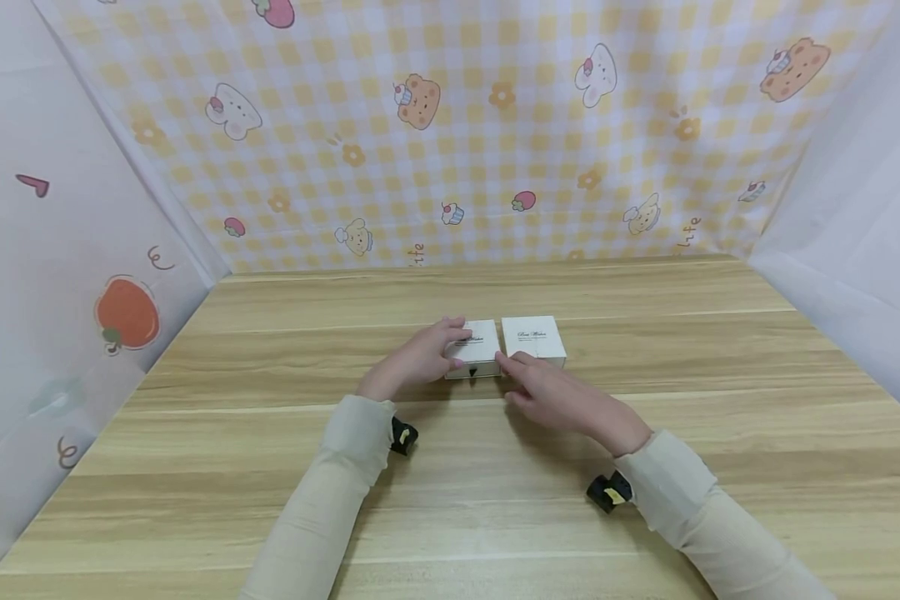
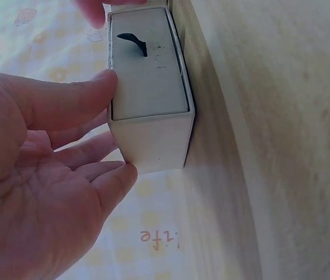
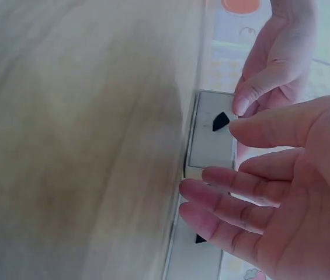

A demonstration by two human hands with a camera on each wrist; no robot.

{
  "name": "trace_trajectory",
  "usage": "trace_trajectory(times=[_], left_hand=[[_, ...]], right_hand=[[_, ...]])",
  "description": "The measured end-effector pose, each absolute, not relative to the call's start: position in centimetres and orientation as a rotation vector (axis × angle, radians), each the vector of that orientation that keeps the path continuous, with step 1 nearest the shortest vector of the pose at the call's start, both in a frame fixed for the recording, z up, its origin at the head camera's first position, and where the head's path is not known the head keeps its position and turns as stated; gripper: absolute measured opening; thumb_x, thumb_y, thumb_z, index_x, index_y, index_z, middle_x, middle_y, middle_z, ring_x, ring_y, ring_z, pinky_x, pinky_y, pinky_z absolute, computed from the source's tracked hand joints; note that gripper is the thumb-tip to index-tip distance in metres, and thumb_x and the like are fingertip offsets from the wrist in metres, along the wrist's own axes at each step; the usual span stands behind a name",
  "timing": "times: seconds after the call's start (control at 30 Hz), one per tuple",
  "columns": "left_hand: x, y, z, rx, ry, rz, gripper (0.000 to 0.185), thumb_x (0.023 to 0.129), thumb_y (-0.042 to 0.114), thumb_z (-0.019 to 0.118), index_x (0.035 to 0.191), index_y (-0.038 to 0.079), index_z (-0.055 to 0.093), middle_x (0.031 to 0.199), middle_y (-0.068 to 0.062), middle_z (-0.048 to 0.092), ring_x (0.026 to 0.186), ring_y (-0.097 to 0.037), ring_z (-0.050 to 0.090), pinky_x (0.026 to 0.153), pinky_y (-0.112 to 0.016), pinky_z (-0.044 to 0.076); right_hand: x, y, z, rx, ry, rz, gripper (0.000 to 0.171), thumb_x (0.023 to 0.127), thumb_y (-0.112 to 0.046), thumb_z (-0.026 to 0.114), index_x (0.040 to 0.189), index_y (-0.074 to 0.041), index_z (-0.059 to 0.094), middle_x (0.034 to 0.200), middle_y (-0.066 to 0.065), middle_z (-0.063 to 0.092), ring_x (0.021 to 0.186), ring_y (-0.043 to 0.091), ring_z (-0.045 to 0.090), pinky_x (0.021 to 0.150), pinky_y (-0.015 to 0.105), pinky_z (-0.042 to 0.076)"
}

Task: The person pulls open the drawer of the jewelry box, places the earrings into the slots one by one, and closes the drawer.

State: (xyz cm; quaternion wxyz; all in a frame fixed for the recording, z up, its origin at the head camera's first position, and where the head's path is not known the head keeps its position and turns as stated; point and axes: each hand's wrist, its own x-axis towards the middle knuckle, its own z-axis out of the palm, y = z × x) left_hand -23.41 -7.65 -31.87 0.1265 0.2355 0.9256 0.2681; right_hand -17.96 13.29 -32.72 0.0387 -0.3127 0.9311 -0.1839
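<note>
Two small white drawer boxes stand side by side: the left box (image 1: pixel 480 343) and the right box (image 1: pixel 534 335), both with dark print on top. A black pull tab (image 2: pixel 134 44) sticks out of the left box's front. My left hand (image 1: pixel 423 354) rests on the left box, its fingers over the top and its thumb (image 2: pixel 86 99) at the upper front edge. My right hand (image 1: pixel 558 396) is before the two boxes, fingers loosely extended, with the index fingertip near the seam between them. Part of the right box's front and tab is hidden by the right fingers (image 3: pixel 229 198).
A wood-grain table (image 1: pixel 495 517) lies under both boxes. Behind it hangs a yellow checked cloth (image 1: pixel 480 150) with cartoon prints, and white cloth (image 1: pixel 75 250) covers the sides. Each wrist carries a small black camera (image 1: pixel 403 436).
</note>
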Motion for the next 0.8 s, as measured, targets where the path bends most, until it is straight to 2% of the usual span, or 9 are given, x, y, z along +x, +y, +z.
trace_trajectory(times=[0.27, 0.43, 0.57, 0.8], left_hand=[[-22.9, -7.8, -31.4, 0.689, 2.711, 0.865, 0.052, 0.094, 0.017, 0.053, 0.143, 0.008, 0.036, 0.154, -0.009, 0.022, 0.144, -0.029, 0.011, 0.115, -0.044, 0.011], [-22.1, -7.6, -31.0, 0.727, 2.725, 0.851, 0.047, 0.099, 0.023, 0.043, 0.143, 0.009, 0.036, 0.154, -0.006, 0.024, 0.144, -0.026, 0.009, 0.115, -0.044, 0.012], [-21.5, -7.2, -30.8, 0.812, 2.787, 0.726, 0.047, 0.1, 0.027, 0.038, 0.144, 0.008, 0.034, 0.153, -0.008, 0.025, 0.144, -0.027, 0.012, 0.115, -0.043, 0.014], [-20.4, -6.5, -30.3, 0.918, 2.912, 0.335, 0.053, 0.101, 0.039, 0.029, 0.147, 0.012, 0.027, 0.154, -0.006, 0.023, 0.143, -0.031, 0.012, 0.116, -0.044, 0.013]], right_hand=[[-18.0, 14.0, -31.5, -0.968, 2.842, -0.634, 0.051, 0.089, -0.011, 0.06, 0.135, 0.005, 0.043, 0.112, 0.015, 0.059, 0.078, 0.012, 0.054, 0.071, 0.028, 0.048], [-18.1, 14.6, -30.9, -0.982, 2.928, -0.614, 0.043, 0.09, -0.013, 0.059, 0.13, 0.001, 0.05, 0.115, 0.015, 0.059, 0.095, 0.024, 0.058, 0.081, 0.038, 0.05], [-18.1, 15.0, -30.8, -1.022, 3.007, -0.609, 0.042, 0.091, -0.016, 0.06, 0.128, 0.0, 0.052, 0.12, 0.015, 0.057, 0.11, 0.03, 0.055, 0.091, 0.045, 0.046], [-17.9, 16.0, -30.9, -1.096, 3.135, -0.54, 0.053, 0.087, -0.028, 0.064, 0.13, 0.0, 0.05, 0.13, 0.02, 0.05, 0.121, 0.035, 0.045, 0.099, 0.049, 0.039]])
